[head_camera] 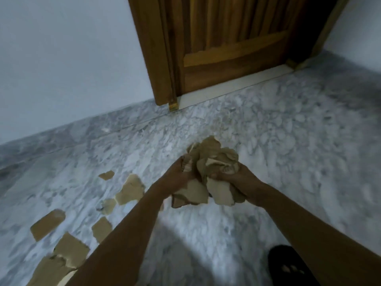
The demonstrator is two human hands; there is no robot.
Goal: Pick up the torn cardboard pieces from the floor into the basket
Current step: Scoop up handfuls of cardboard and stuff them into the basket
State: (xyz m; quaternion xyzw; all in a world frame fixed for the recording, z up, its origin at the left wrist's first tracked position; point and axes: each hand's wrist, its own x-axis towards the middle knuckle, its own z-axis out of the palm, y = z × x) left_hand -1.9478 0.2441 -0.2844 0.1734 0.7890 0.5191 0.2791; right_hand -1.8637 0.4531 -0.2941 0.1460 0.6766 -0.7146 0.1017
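Two hands hold one crumpled bundle of torn cardboard [210, 162] in the air above the floor [288, 151], with both bare forearms reaching in from the bottom edge. The left hand [179, 176] has its fingers curled round the bundle's left side, and the right hand [241, 182] has its fingers curled round the right side. Flat brown scraps hang below both hands, and crushed ones rise above them. The blur hides how many scraps the bundle holds.

At least seven loose cardboard pieces [131, 189] lie flat on the grey-white marble floor to the left of the left arm. They run in a scattered line from a small one near the middle of the view down to the bottom left corner. Some touch or overlap, and the nearest ones are partly hidden behind the left forearm.

One wooden door [226, 38] stands shut ahead in its frame, above a pale threshold strip [237, 83]. A plain wall [61, 58] runs to its left. One black slipper [288, 265], with toes showing, is at the bottom right.
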